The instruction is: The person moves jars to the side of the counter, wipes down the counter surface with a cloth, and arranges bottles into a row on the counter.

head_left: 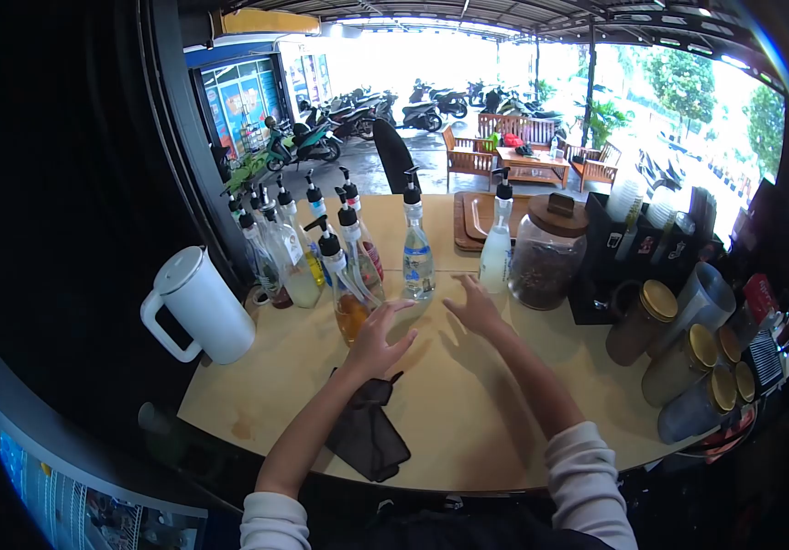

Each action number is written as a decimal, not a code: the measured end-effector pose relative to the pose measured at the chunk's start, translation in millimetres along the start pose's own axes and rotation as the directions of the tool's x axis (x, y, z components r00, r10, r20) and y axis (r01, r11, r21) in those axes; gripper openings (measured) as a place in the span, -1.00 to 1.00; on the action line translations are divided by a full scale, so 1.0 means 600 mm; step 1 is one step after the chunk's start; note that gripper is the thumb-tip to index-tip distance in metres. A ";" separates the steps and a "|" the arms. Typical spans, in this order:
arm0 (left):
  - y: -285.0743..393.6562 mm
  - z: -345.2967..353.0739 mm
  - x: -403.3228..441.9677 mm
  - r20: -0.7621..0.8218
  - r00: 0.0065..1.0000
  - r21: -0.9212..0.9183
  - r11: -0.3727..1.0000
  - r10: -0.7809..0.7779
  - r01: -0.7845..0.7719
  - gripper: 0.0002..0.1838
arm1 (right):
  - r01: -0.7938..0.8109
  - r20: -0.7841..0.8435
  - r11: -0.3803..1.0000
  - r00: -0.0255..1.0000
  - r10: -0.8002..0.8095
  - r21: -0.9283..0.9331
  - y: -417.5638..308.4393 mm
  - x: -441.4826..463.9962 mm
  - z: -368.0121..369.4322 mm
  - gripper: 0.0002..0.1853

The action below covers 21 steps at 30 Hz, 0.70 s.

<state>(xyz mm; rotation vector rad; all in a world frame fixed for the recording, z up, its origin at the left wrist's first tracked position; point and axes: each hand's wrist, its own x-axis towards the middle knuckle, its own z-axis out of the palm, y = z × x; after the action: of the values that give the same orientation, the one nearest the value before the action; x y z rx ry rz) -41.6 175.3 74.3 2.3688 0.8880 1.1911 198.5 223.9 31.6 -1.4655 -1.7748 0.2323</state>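
Observation:
My left hand (380, 341) is open, its fingers apart, just to the right of and in front of a pump bottle with amber liquid (352, 316). My right hand (475, 307) is also open, fingers spread, near a pump bottle of cloudy pale liquid (495, 257). Beyond and between the hands stands a clear pump bottle with a blue label (419, 266). Neither hand visibly holds anything. More pump bottles (295, 275) are grouped at the left, some behind others. A dark cloth-like item (367, 440) lies on the counter below my left hand.
A white pitcher (204, 307) stands on the wooden counter (458, 440) at the left. Right of the bottles are a lidded glass jar (546, 261), a black cup organizer (637, 240) and several canisters (678, 367). A brown tray (469, 223) lies at the far edge.

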 end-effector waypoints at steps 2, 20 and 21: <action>-0.007 -0.013 -0.013 -0.019 1.000 -0.001 1.000 -0.007 0.007 -0.52 | 0.004 -0.040 0.996 0.999 -0.001 0.088 -0.021 0.041 0.048 -0.23; -0.085 0.122 0.089 -0.153 0.931 -0.306 0.912 -0.330 0.273 -0.21 | -0.055 -0.276 0.990 0.957 0.088 0.127 0.004 0.029 0.079 -0.01; -0.097 0.138 0.101 -0.230 0.913 -0.244 0.928 -0.336 0.280 -0.18 | -0.037 -0.225 0.994 0.973 0.060 0.106 0.018 0.011 0.056 -0.03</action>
<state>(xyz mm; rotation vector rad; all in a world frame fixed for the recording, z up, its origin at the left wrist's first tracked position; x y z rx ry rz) 30.5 256.7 29.6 1.8459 1.1171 1.4121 183.7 244.8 6.0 -1.4045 -1.5233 0.1686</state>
